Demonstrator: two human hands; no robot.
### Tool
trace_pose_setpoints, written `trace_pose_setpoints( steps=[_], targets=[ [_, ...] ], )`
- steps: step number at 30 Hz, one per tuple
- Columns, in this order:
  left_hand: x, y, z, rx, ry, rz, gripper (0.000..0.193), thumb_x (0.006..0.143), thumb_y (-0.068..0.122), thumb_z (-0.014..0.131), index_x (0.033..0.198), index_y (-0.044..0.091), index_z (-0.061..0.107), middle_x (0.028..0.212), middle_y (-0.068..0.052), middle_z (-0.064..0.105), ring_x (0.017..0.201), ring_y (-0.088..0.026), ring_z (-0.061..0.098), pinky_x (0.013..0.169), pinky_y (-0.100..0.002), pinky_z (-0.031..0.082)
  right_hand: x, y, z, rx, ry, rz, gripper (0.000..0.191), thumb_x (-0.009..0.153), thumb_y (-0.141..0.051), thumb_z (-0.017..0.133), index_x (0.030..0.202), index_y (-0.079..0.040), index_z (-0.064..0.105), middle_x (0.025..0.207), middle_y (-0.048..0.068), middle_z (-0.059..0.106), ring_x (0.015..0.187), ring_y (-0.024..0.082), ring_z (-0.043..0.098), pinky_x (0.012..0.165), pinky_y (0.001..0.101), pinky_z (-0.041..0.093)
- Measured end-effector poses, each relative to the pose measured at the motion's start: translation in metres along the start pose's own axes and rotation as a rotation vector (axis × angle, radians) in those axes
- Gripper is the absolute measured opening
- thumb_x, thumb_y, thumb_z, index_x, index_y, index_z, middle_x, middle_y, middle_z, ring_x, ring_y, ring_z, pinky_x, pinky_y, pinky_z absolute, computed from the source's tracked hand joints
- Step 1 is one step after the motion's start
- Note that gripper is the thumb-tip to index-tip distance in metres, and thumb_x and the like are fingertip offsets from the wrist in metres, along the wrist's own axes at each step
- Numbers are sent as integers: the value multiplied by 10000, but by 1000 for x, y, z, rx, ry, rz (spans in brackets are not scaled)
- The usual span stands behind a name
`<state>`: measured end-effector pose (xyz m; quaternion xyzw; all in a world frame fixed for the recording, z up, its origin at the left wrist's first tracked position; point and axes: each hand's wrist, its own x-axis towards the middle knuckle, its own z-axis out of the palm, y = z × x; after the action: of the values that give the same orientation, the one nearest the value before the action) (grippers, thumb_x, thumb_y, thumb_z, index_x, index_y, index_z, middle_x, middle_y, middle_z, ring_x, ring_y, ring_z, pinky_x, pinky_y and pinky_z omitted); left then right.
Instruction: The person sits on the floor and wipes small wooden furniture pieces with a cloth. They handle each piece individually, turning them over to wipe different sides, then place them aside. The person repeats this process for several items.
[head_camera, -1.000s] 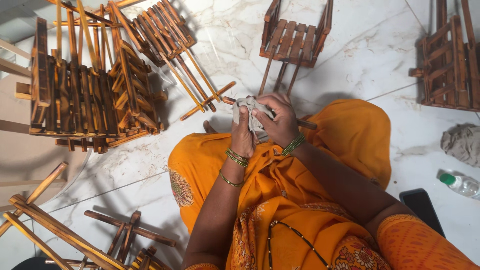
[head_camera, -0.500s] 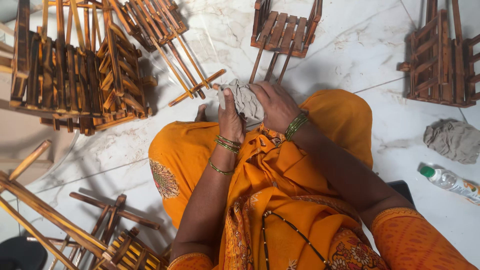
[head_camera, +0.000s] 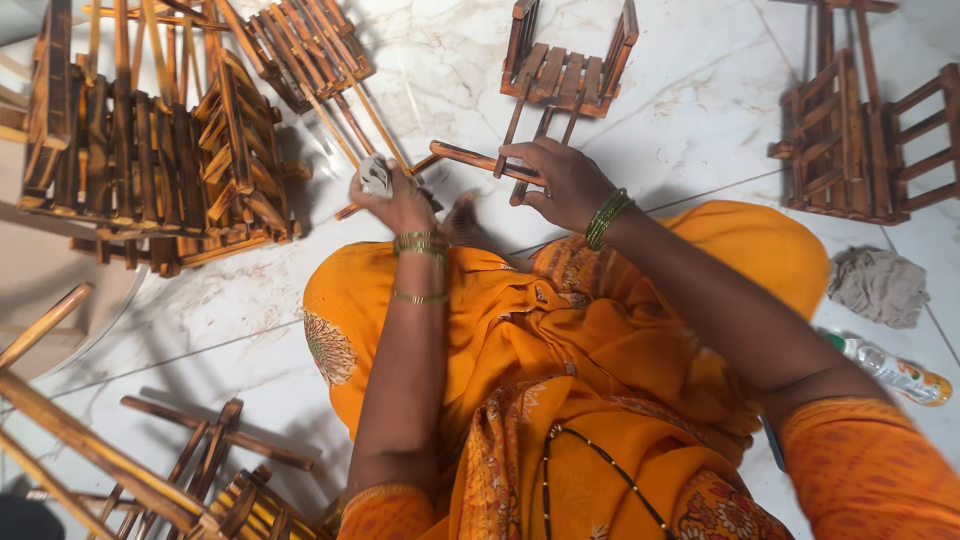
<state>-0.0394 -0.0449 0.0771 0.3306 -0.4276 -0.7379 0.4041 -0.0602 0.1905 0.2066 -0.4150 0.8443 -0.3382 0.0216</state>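
Leftmost, a stack of dark wooden slatted racks (head_camera: 150, 160) stands on the marble floor (head_camera: 680, 120), with loose wooden sticks (head_camera: 90, 450) lying near the bottom corner. Next comes the left hand (head_camera: 395, 195), its grip closed around a small crumpled grey cloth (head_camera: 375, 175); that cloth looks soft, light and easy to bunch, so it needs only a loose fist. Beside it, the right hand (head_camera: 560, 180) closes its grip over a dark wooden slat (head_camera: 470, 158), held just above the floor in front of the person's knees. This slat seems stiff, light and rather smooth, best held near one end or mid-length. A small slatted wooden frame (head_camera: 570, 70) sits beyond. Further right stand more wooden racks (head_camera: 860, 150), a grey rag (head_camera: 880, 285) and a plastic bottle (head_camera: 895, 370) lying on its side; I cannot tell what the bottle holds.
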Motion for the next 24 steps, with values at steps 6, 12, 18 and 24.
trace_pose_setpoints(
  steps=[6, 12, 18, 24],
  targets=[
    [-25, -19, 52, -217, -245, -288, 910, 863, 310, 772, 1552, -34, 287, 1353, -149, 499, 1170, -249, 529, 981, -435, 458, 27, -13, -19, -168, -181, 40, 686, 846, -208, 852, 1443, -150, 518, 1132, 119, 634, 1011, 293, 678, 906, 428, 561],
    [-51, 9, 61, -213, -291, -231, 922, 853, 105, 773, 1544, -9, 173, 1202, -170, 574, 863, -222, 646, 785, -345, 566, 4, 5, -84, -148, -577, -15, 896, 755, -329, 829, 1511, -108, 403, 1502, 158, 436, 1367, 352, 446, 1110, 504, 363],
    [-47, 24, 44, -318, -277, -388, 652, 891, 45, 713, 1399, 100, 309, 993, -125, 589, 692, -200, 634, 553, -348, 566, -137, 42, -103, -69, -641, 614, 834, 803, -360, 806, 1503, -120, 422, 1571, 152, 374, 1437, 348, 385, 1138, 515, 319],
    [-45, 21, 34, -498, -245, -507, 501, 940, 63, 696, 1314, 170, 380, 944, -87, 565, 685, -176, 592, 521, -298, 513, -262, 53, -104, 77, -295, 980, 831, 821, -373, 773, 1524, -121, 410, 1575, 155, 383, 1432, 334, 397, 1133, 503, 333]
  ],
)
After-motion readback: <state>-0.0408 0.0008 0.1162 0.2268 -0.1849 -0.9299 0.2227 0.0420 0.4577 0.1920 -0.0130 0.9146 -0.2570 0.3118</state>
